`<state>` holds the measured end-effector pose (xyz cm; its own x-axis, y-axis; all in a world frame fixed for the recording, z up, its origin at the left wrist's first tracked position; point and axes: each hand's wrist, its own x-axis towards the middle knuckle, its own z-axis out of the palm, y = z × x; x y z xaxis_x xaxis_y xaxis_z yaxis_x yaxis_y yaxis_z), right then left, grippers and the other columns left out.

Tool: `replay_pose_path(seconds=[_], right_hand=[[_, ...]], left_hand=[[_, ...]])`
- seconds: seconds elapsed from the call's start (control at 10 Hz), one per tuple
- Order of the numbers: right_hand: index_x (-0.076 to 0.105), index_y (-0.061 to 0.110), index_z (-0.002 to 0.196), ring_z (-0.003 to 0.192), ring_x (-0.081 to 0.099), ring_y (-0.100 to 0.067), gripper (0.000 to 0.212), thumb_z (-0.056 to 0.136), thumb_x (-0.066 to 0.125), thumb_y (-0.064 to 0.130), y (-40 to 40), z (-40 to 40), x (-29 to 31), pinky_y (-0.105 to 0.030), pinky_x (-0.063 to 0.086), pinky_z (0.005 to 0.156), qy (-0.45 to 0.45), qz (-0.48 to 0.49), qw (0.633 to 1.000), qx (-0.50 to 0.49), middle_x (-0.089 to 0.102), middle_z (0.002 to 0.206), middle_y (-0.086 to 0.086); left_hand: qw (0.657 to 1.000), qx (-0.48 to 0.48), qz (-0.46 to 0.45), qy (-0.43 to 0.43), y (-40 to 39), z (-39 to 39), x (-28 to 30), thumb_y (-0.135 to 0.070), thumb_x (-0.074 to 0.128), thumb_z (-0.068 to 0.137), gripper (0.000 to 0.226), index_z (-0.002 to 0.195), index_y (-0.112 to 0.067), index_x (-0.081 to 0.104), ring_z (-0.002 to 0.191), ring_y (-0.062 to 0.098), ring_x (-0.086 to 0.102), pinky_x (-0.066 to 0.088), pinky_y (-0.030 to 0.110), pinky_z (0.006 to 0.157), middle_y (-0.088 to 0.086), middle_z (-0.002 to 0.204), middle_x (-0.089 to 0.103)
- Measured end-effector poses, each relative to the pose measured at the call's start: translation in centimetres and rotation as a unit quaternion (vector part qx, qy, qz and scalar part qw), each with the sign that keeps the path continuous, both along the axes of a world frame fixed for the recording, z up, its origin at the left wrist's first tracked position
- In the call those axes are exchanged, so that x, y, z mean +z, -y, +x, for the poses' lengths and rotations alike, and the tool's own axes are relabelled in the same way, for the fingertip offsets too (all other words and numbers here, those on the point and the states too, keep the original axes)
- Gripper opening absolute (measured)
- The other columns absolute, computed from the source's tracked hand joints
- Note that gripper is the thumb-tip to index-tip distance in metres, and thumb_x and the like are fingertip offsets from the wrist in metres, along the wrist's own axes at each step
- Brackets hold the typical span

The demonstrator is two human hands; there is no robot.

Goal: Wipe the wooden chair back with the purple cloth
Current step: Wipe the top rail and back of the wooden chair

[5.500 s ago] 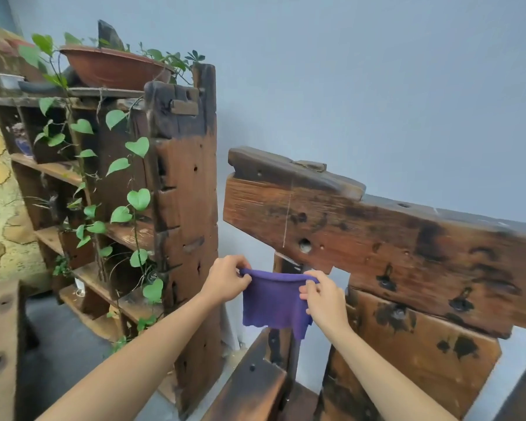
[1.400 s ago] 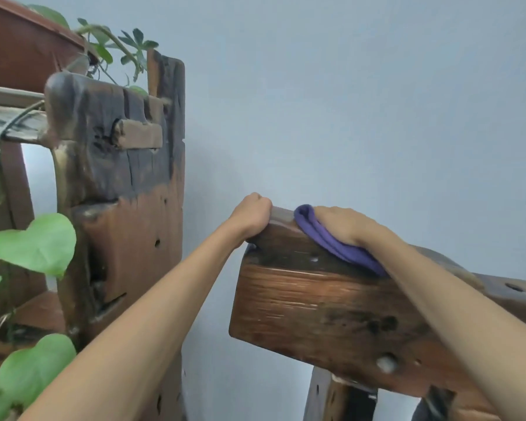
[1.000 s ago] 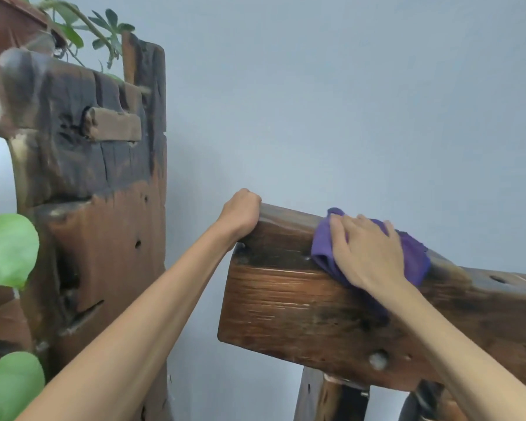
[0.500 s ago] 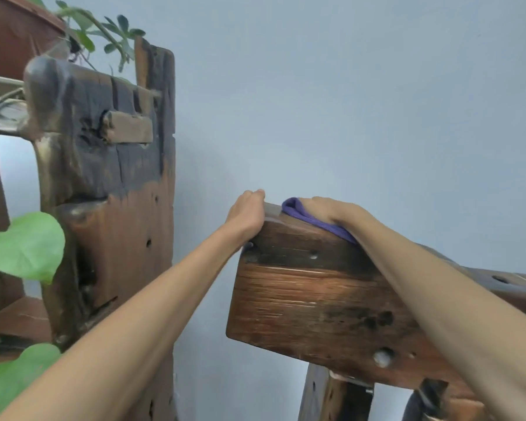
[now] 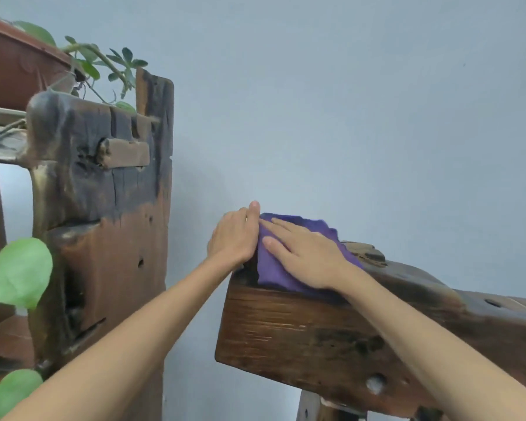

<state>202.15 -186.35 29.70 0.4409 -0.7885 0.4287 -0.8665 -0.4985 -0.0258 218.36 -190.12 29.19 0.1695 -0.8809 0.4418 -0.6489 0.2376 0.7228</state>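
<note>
Purple cloth [image 5: 271,268] on beam [image 5: 316,335] top, left end. Right hand [image 5: 304,256] flat on it, fingers straight; left hand [image 5: 234,238] grips beam end beside cloth. Beam's length runs rightward; right hand nearer.

Our right hand [image 5: 304,256] covers the mid of the purple cloth [image 5: 271,268], so we can't see its folds there. Left hand [image 5: 234,238]: most fingers go over the far side of the beam [image 5: 301,335], out of sight, grip unclear to us. Beam runs off frame at 3 o'clock, its leg [image 5: 310,405] is cut at 5. Pot [image 5: 12,65] is clipped at 10, leaves [image 5: 16,271] at 8-9, the post [image 5: 104,238] at 7.
</note>
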Motion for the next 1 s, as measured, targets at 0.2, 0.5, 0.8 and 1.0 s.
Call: replay_pose_path(seconds=[0.2, 0.5, 0.8, 1.0], right_hand=[[0.020, 0.032, 0.160, 0.153, 0.021, -0.020, 0.063, 0.102, 0.037, 0.048, -6.6, -12.8, -10.0, -0.041, 0.015, 0.124, 0.059, -0.169, 0.967, -0.183, 0.021, 0.167, 0.003], [0.055, 0.030, 0.143, 0.136, 0.049, -0.018, 0.056, 0.102, 0.022, 0.050, -4.9, -19.3, -5.9, -0.040, 0.034, 0.114, 0.125, -0.060, 0.953, -0.268, 0.056, 0.147, 0.007], [0.059, -0.013, 0.115, 0.088, 0.058, -0.030, 0.038, 0.097, 0.036, 0.012, 2.4, -20.4, 0.0, -0.024, 0.048, 0.089, 0.562, 0.539, 0.603, -0.176, 0.060, 0.105, -0.031], [0.053, 0.034, 0.134, 0.124, 0.055, -0.027, 0.056, 0.102, 0.012, 0.054, -4.2, -23.9, -6.6, -0.045, 0.041, 0.103, 0.151, -0.007, 0.959, -0.242, 0.057, 0.143, 0.000]], left_hand=[[0.936, 0.055, -0.008, 0.349, -2.2, -5.2, 1.5, -0.050, 0.026, 0.097, 0.059, 0.114, -0.012, 0.067, 0.127, 0.034, 0.047, 0.034, 0.052, 0.106, 0.017, 0.122, 0.065], [0.899, -0.146, 0.087, 0.403, -1.0, -19.0, 1.3, -0.066, 0.001, 0.092, 0.075, 0.145, -0.031, 0.042, 0.135, 0.031, 0.044, 0.016, 0.073, 0.106, 0.008, 0.145, 0.051], [0.934, -0.102, 0.095, 0.330, -0.4, -19.4, 1.1, -0.071, 0.003, 0.089, 0.077, 0.136, -0.036, 0.053, 0.125, 0.034, 0.052, 0.026, 0.057, 0.098, 0.008, 0.142, 0.055], [0.921, -0.088, 0.109, 0.363, -1.0, -19.7, 1.0, -0.058, 0.011, 0.089, 0.064, 0.133, -0.035, 0.052, 0.119, 0.036, 0.054, 0.027, 0.058, 0.097, 0.012, 0.138, 0.055]])
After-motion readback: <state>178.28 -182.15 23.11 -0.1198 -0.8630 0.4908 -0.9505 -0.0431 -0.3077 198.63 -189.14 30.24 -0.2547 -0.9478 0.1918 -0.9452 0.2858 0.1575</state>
